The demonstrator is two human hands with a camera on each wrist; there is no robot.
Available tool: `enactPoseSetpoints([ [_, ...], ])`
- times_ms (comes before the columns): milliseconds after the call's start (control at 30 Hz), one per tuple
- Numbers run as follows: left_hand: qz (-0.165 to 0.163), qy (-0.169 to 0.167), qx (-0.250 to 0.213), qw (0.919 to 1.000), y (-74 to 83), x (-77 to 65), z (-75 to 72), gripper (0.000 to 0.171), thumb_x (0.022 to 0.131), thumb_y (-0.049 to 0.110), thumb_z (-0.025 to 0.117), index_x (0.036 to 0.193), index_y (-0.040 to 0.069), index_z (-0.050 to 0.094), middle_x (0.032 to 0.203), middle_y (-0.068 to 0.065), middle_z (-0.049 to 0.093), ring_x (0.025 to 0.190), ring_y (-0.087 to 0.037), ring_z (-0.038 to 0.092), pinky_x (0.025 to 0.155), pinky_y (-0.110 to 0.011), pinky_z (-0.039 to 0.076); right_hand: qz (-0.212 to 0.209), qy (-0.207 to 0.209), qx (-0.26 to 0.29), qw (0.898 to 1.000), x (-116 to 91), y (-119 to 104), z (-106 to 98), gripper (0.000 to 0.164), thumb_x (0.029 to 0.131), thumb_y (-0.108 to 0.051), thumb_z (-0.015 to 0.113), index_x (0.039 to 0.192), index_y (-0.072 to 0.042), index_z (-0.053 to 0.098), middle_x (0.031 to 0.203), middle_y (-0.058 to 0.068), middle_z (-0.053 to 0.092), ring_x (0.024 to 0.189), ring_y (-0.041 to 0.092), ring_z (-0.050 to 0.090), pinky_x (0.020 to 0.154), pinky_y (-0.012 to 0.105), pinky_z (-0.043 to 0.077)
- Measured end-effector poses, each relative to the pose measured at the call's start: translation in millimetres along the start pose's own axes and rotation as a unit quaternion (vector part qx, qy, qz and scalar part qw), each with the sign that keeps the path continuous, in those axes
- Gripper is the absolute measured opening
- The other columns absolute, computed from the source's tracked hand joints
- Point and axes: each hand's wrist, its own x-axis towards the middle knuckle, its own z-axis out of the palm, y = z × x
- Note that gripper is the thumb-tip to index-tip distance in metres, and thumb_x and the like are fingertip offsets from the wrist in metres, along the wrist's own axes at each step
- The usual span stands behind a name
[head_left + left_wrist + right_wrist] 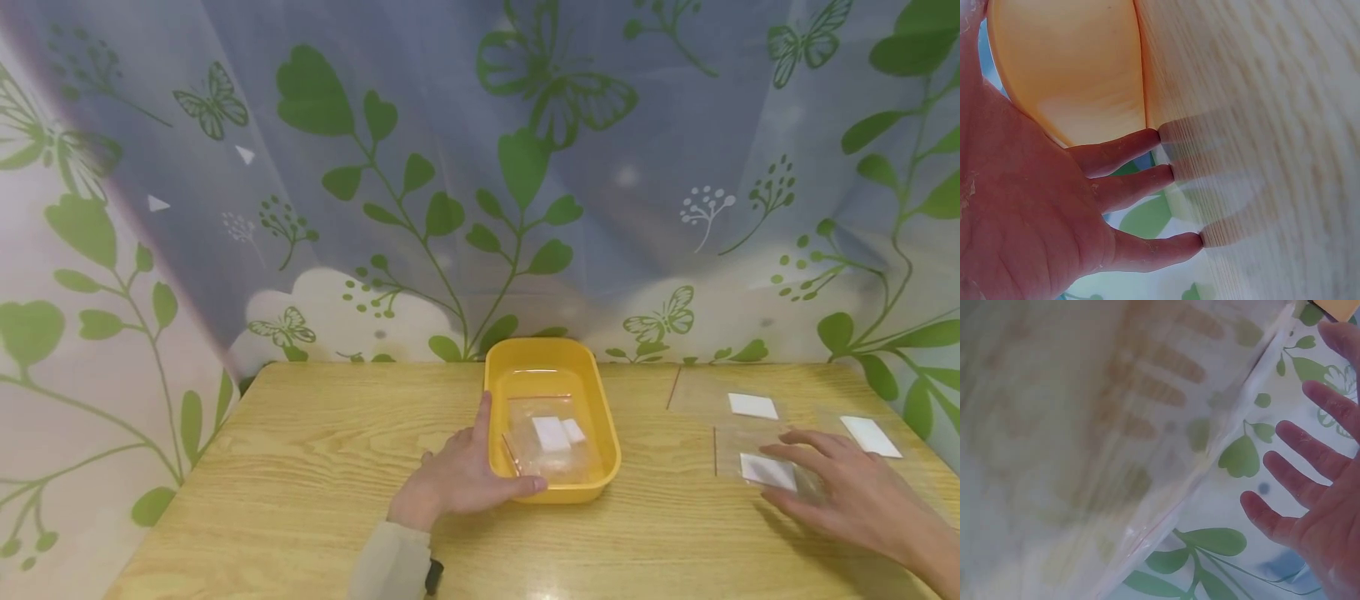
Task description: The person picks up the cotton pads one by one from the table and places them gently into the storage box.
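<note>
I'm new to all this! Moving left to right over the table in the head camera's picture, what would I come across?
Light sleeve → left hand → yellow tray → the clear bag farthest back on the table → right hand.

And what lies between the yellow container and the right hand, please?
In the head view, bare wooden tabletop comes first beside the yellow container, then a clear bag with a white label, partly hidden by the right hand.
</note>
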Motion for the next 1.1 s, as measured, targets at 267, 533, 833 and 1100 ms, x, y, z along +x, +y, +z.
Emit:
enactPoseSetpoints([
  [267, -0.012, -0.011, 0.005, 0.9999, 0.6, -1.0, 0.5, 0.134, 0.073, 0.088, 0.063, 0.164, 0.028, -0.014, 0.162, -0.02, 0.04, 0.147, -0.041, 0.042, 0.11, -0.082, 0.024, 0.037, -0.069, -0.015, 0.997, -9, 10, 3, 0.061, 0.067, -0.043, 0.093, 0.117, -0.015, 0.073, 0.119, 0.026, 0.067, 0.101, 0.051, 0.063, 0.062, 0.065, 0.053],
  [533, -0.01, -0.011, 0.005, 0.9999, 0.7, -0.6, 1.0, 0.134, 0.073, 0.087, 0.064, 0.165, 0.028, -0.014, 0.161, -0.019, 0.041, 0.147, -0.041, 0.042, 0.11, -0.082, 0.024, 0.088, -0.165, -0.026, 0.982, -10, 13, 3, 0.051, 0.081, -0.048, 0.084, 0.118, -0.014, 0.075, 0.117, 0.023, 0.066, 0.1, 0.048, 0.063, 0.055, 0.054, 0.054],
  [833, -0.01, -0.01, 0.006, 0.9999, 0.4, -0.8, 0.9, 0.134, 0.073, 0.087, 0.064, 0.165, 0.027, -0.013, 0.161, -0.02, 0.041, 0.146, -0.041, 0.043, 0.11, -0.082, 0.024, 0.043, -0.1, -0.02, 0.994, -11, 13, 8, 0.037, 0.07, -0.036, 0.092, 0.097, -0.014, 0.08, 0.109, 0.022, 0.07, 0.094, 0.047, 0.066, 0.071, 0.063, 0.054],
  [1100, -0.009, -0.006, 0.011, 0.9999, -0.3, -0.2, 1.1, 0.134, 0.073, 0.089, 0.062, 0.165, 0.028, -0.013, 0.161, -0.019, 0.041, 0.146, -0.04, 0.043, 0.109, -0.083, 0.024, -0.014, -0.035, -0.011, 0.999, -10, 11, 11, 0.026, 0.064, -0.023, 0.095, 0.086, -0.022, 0.081, 0.094, -0.002, 0.073, 0.08, 0.019, 0.069, 0.065, 0.04, 0.058],
])
